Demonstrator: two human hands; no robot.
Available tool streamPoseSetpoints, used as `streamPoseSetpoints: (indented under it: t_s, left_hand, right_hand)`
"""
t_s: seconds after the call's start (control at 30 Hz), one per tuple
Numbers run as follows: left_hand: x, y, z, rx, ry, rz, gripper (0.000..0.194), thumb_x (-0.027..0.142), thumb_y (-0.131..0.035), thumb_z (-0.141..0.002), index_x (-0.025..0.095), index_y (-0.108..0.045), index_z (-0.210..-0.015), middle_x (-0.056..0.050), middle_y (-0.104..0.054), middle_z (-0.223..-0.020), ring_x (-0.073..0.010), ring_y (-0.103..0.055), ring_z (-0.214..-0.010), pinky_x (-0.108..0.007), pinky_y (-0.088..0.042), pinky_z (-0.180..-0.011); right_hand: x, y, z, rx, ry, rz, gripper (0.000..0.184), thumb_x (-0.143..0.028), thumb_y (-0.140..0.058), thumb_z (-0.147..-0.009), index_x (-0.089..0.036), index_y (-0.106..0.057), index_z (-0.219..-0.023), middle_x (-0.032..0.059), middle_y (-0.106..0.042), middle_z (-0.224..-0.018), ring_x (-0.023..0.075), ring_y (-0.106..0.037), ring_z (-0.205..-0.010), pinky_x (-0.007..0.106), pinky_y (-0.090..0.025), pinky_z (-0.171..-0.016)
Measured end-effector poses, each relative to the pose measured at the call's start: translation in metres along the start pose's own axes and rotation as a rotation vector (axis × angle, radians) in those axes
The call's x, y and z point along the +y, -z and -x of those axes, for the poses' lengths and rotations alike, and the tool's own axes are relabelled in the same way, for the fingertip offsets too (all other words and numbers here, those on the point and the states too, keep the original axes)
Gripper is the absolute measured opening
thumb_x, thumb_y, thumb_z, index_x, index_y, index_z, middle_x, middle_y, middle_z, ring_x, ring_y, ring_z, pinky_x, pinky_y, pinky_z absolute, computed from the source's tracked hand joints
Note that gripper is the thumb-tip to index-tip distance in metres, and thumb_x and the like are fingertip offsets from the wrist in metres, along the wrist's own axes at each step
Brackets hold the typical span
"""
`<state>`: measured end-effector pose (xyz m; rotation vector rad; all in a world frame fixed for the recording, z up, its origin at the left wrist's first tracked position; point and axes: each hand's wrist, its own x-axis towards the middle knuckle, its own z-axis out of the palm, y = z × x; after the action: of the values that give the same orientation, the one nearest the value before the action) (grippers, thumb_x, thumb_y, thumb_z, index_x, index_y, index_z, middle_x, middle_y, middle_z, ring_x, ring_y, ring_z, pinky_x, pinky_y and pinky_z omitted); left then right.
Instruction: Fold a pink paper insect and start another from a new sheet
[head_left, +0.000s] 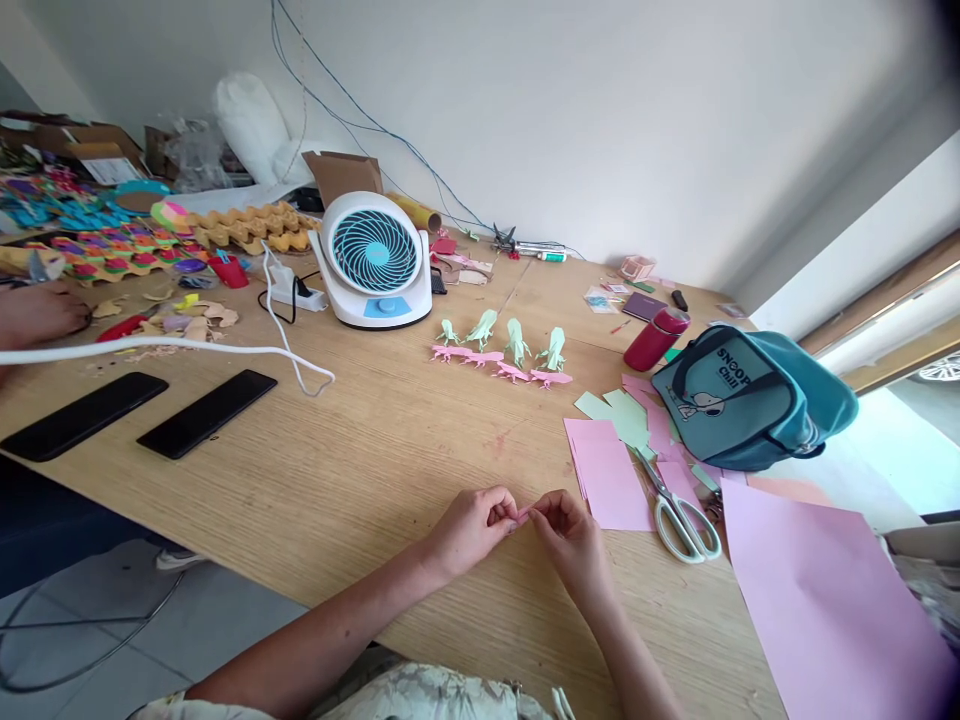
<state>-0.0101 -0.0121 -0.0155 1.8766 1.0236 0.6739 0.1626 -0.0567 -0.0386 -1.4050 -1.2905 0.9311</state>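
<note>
At the left edge of the worktop (360, 440) another person's hand (45, 312) rests. Two phones (208, 412) lie near there, the left one very close to the near edge; a sleeve brushing it could, I think, push it to the floor. The white cable (150, 346) crosses above this part; if it were pulled, it might disturb the phones. The fan (375, 250) stands toward the far edge. I cannot tell whether it runs, but its air could topple the light green figures (516, 342) and pink figures (512, 372), which stand just right of it, well back from the near edge.

Above the worktop, between its middle and the near edge, the left hand (472, 525) has thumb and forefinger closed upon a small pink paper piece (523, 516). The right hand (574, 545) pinches its other end in the same way. Pulling unevenly could tear it, and a fold could become crooked, because the fingertips hide most of it.

Just right of this hand are pink sheets (611, 475) and scissors (664, 493); a careless elbow might shift both. The large pink sheet (817, 590), toward the near right corner, could easily be creased by a forearm.
</note>
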Motion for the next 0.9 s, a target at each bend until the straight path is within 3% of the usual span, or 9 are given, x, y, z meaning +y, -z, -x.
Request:
streamPoseSetpoints:
  t_s: [0.17, 0.27, 0.4, 0.57, 0.7, 0.77, 0.9]
  left_hand:
    - [-0.002, -0.007, 0.001, -0.030, -0.071, -0.128, 0.007, 0.015, -0.062, -0.085, 0.019, -0.063, -0.079, 0.000, -0.068, -0.077, -0.0141, -0.062, -0.072, -0.022, -0.041, -0.066]
    - [-0.002, -0.008, 0.002, -0.064, -0.141, -0.193, 0.008, 0.012, -0.061, -0.087, 0.019, -0.062, -0.083, -0.001, -0.070, -0.084, -0.0163, -0.064, -0.082, -0.024, -0.043, -0.075]
    - [-0.002, -0.008, 0.004, -0.085, -0.189, -0.326, 0.009, 0.010, -0.057, -0.088, 0.018, -0.061, -0.086, -0.003, -0.065, -0.087, -0.0165, -0.062, -0.082, -0.025, -0.045, -0.075]
    - [-0.003, -0.009, 0.004, -0.081, -0.271, -0.483, 0.015, 0.019, -0.049, -0.096, 0.016, -0.063, -0.093, -0.006, -0.058, -0.098, -0.0138, -0.060, -0.081, -0.024, -0.049, -0.074]
    - [-0.006, -0.006, 0.006, -0.033, -0.458, -0.653, 0.026, 0.020, -0.039, -0.101, 0.015, -0.063, -0.113, -0.006, -0.064, -0.096, -0.0164, -0.060, -0.090, -0.029, -0.051, -0.083]
    - [-0.008, -0.001, 0.009, -0.058, -0.561, -0.720, 0.031, 0.018, -0.041, -0.101, 0.014, -0.056, -0.127, -0.007, -0.067, -0.102, -0.0178, -0.059, -0.094, -0.033, -0.052, -0.085]
    - [-0.010, 0.010, 0.012, -0.113, -0.643, -0.779, 0.033, 0.017, -0.041, -0.100, 0.012, -0.053, -0.131, -0.010, -0.068, -0.112, -0.0183, -0.058, -0.101, -0.034, -0.053, -0.087]
  right_hand:
    - [-0.007, 0.009, 0.002, -0.058, 0.128, 0.288, 0.011, -0.025, -0.061, -0.086, -0.022, -0.066, -0.077, 0.0013, -0.058, -0.072, 0.0154, -0.050, -0.059, 0.028, -0.038, -0.054]
    - [-0.010, 0.015, -0.003, -0.165, 0.181, 0.328, 0.013, -0.021, -0.057, -0.087, -0.023, -0.069, -0.081, 0.0019, -0.058, -0.076, 0.0149, -0.051, -0.059, 0.027, -0.039, -0.054]
    - [-0.011, 0.020, -0.008, -0.217, 0.197, 0.331, 0.018, -0.020, -0.054, -0.089, -0.024, -0.072, -0.085, 0.0029, -0.060, -0.079, 0.0151, -0.053, -0.060, 0.027, -0.040, -0.054]
    - [-0.010, 0.024, -0.016, -0.273, 0.172, 0.410, 0.019, -0.018, -0.053, -0.088, -0.023, -0.070, -0.083, 0.0024, -0.059, -0.077, 0.0153, -0.053, -0.063, 0.026, -0.040, -0.057]
    - [-0.013, 0.028, -0.029, -0.336, 0.113, 0.530, 0.015, -0.014, -0.054, -0.084, -0.019, -0.066, -0.077, 0.0016, -0.060, -0.076, 0.0137, -0.053, -0.063, 0.025, -0.039, -0.059]
    - [-0.015, 0.030, -0.036, -0.397, 0.040, 0.581, 0.015, -0.012, -0.054, -0.082, -0.018, -0.066, -0.077, 0.0012, -0.061, -0.076, 0.0132, -0.053, -0.065, 0.024, -0.038, -0.060]
    - [-0.020, 0.033, -0.047, -0.481, -0.035, 0.586, 0.013, -0.015, -0.056, -0.080, -0.018, -0.066, -0.072, -0.0012, -0.061, -0.067, 0.0123, -0.051, -0.061, 0.023, -0.035, -0.057]
